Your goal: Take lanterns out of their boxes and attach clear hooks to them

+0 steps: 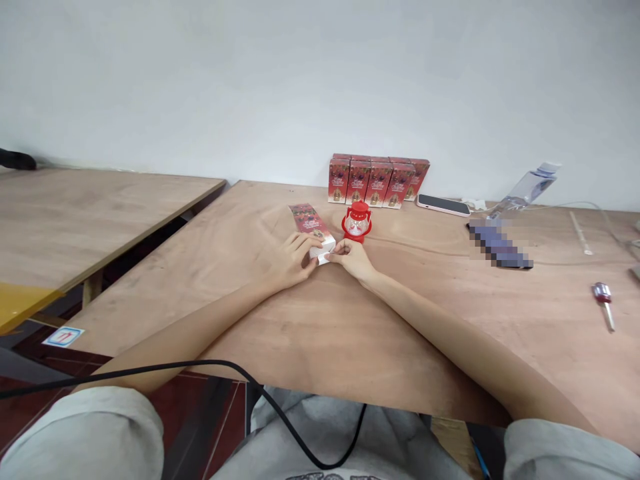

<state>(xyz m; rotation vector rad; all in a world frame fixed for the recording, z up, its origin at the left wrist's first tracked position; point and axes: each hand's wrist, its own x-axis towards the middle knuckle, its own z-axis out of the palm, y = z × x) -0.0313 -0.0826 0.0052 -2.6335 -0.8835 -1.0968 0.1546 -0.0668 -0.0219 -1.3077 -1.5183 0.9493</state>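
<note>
Plywood makes up the counter (pixel 310 333) before us, pale brown, with faint grain and a few scuffs, set against a plain white wall (pixel 300 80). A second counter (pixel 85 213) of the same board stands to the left, apart from ours by a dark gap.

We find our left hand (pixel 290 261) resting on the near end of a small printed box (pixel 314 230) that lies flat near the middle of the counter; its fingers are curled onto the box's white end flap. Our right hand (pixel 353 257) meets the same end from the other side, fingers pinched together on the flap. Just beyond the right hand stands a small red lantern (pixel 357 221), upright, beside the box; whether the two touch we cannot tell.

Against the wall we note a row of matching boxes (pixel 377 180), upright and pressed side by side. To their right lie a phone (pixel 443 205), face up, a clear plastic package (pixel 525 190), a blurred dark item (pixel 500 245) and a thin white cable (pixel 580 233). A red-handled screwdriver (pixel 604 303) lies near the right edge, well apart from the hands. A black cable (pixel 210 364) crosses below the near edge.
</note>
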